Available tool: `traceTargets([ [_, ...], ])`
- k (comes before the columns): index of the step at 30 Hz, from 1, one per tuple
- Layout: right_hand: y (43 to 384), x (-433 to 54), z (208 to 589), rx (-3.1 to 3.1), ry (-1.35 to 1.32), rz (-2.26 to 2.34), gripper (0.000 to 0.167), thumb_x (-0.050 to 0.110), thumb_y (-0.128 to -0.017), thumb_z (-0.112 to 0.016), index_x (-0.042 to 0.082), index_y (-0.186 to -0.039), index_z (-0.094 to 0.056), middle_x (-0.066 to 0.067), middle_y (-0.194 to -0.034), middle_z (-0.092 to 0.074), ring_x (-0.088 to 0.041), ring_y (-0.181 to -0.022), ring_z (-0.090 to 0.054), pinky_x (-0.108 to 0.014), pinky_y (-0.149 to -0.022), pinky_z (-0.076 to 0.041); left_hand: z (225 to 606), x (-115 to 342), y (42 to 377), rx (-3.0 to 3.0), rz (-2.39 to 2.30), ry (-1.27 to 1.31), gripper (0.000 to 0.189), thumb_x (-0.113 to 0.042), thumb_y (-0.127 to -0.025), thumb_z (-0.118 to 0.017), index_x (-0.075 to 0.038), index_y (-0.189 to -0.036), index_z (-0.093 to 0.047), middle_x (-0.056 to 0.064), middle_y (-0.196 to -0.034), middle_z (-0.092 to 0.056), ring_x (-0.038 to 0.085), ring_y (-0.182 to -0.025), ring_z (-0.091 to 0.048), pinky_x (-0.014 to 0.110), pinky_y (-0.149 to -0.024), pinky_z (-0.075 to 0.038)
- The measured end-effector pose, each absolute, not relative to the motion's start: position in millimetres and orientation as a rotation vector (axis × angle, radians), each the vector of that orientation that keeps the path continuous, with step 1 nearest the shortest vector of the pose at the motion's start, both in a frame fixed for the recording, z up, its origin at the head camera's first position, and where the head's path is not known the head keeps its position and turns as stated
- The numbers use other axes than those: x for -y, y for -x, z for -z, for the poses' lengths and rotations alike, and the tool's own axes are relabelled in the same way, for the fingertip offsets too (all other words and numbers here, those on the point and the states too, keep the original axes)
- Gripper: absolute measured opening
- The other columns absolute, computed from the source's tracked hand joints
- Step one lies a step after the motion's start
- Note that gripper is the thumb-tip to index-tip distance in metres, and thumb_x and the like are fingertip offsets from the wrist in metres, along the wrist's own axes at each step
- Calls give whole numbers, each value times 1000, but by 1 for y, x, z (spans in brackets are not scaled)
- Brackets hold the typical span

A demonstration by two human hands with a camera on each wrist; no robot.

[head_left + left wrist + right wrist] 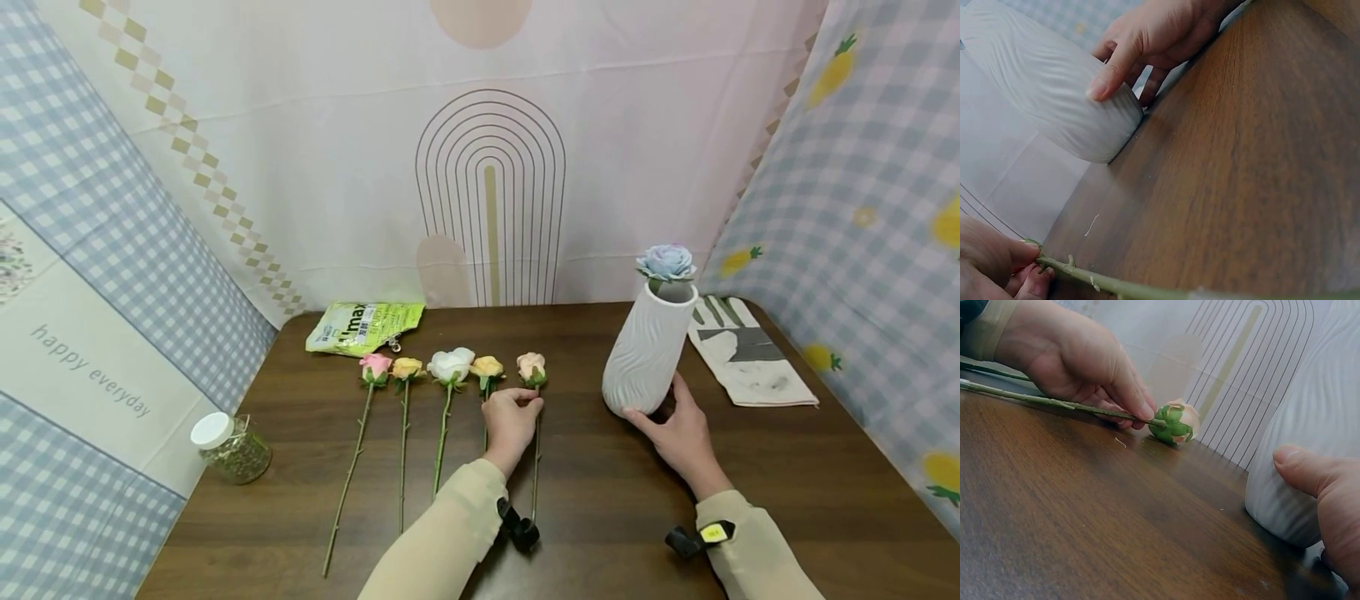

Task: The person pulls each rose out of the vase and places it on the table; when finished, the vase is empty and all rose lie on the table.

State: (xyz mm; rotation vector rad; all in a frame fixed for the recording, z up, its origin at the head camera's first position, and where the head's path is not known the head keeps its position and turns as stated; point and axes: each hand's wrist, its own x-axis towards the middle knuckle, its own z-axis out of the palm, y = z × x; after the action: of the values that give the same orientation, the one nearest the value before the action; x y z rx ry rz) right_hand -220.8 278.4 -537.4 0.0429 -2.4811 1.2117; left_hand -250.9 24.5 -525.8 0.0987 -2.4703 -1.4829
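My left hand point(513, 423) pinches the stem of a peach rose point(531, 368) just under its bloom; in the right wrist view thumb and fingers meet on the stem, close over the table. My right hand point(681, 433) grips the lower part of a white ridged vase point(649, 350), thumb on the near side, some fingers hidden behind. A pale blue rose point(667, 262) stands in the vase, its bloom above the rim. Left of my left hand lie a yellow rose point(487, 367), a white rose point(451, 366), another yellow rose point(407, 368) and a pink rose point(375, 368).
A green and white packet point(363, 327) lies at the back left of the wooden table point(600, 508). A white-lidded jar point(238, 454) of dried bits stands at the left edge. Right of the vase lies a grey and white cloth point(753, 354). Patterned curtains surround the table.
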Motion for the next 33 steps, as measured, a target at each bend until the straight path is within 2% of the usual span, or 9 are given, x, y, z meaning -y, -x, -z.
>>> traceTargets([
  [11, 217, -277, 534, 2490, -36, -1206, 95, 32, -78, -82, 7, -150, -26, -22, -130, -51, -35, -117, -51, -51, -86, -45, 517, -25, 240, 2411, 1510, -118, 6, -12, -79, -79, -10, -85, -78, -6, -73, -71, 5, -67, -64, 39, -88, -44],
  [14, 217, -277, 534, 2491, -37, -1202, 95, 33, -78, -82, 7, -150, -26, -22, -130, -50, -35, -117, -51, -52, -86, -45, 504, -26, 239, 2346, 1490, -60, 5, -13, -79, -79, -10, -83, -78, -6, -73, -71, 4, -65, -64, 31, -80, -49],
  [16, 218, -277, 534, 2491, -42, -1203, 95, 33, -78, -81, 7, -150, -25, -22, -131, -50, -35, -118, -50, -51, -86, -45, 488, -28, 239, 2294, 1526, 4, 7, -14, -79, -79, -9, -83, -77, -4, -74, -71, 4, -64, -64, 26, -71, -52],
  [18, 218, -278, 535, 2488, -42, -1209, 96, 33, -78, -82, 8, -151, -25, -22, -131, -50, -35, -118, -50, -44, -86, -47, 468, -30, 241, 2262, 1589, 62, 9, -18, -81, -79, -10, -84, -77, -5, -75, -71, 3, -64, -62, 22, -63, -52],
  [20, 219, -279, 535, 2478, -39, -1218, 96, 31, -77, -82, 9, -151, -25, -23, -132, -50, -35, -118, -51, -29, -86, -48, 447, -35, 245, 2229, 1658, 129, 11, -21, -82, -78, -10, -87, -77, -6, -76, -70, 2, -65, -61, 21, -58, -51],
  [22, 219, -279, 536, 2466, -34, -1230, 96, 30, -77, -83, 9, -151, -25, -23, -132, -50, -34, -117, -52, -13, -83, -44, 426, -40, 250, 2205, 1686, 197, 14, -25, -83, -77, -12, -89, -77, -8, -76, -70, 2, -65, -60, 20, -57, -51],
  [24, 219, -279, 536, 2452, -31, -1250, 96, 29, -76, -83, 9, -151, -26, -23, -132, -50, -34, -117, -53, -3, -80, -37, 407, -45, 256, 2183, 1694, 266, 17, -28, -83, -77, -12, -90, -77, -10, -76, -69, 1, -65, -60, 20, -57, -50],
  [28, 219, -277, 536, 2457, -23, -1263, 96, 30, -76, -83, 10, -151, -26, -22, -133, -50, -33, -118, -52, -2, -79, -35, 381, -56, 268, 2147, 1707, 412, 23, -31, -83, -77, -12, -96, -76, -9, -80, -70, 0, -69, -61, 19, -61, -51],
  [33, 220, -277, 535, 2471, -28, -1271, 97, 31, -76, -83, 9, -151, -25, -22, -136, -48, -32, -121, -50, -2, -81, -34, 366, -73, 282, 2143, 1775, 513, 31, -34, -82, -77, -11, -104, -73, -6, -89, -70, -2, -76, -61, 15, -67, -51],
])
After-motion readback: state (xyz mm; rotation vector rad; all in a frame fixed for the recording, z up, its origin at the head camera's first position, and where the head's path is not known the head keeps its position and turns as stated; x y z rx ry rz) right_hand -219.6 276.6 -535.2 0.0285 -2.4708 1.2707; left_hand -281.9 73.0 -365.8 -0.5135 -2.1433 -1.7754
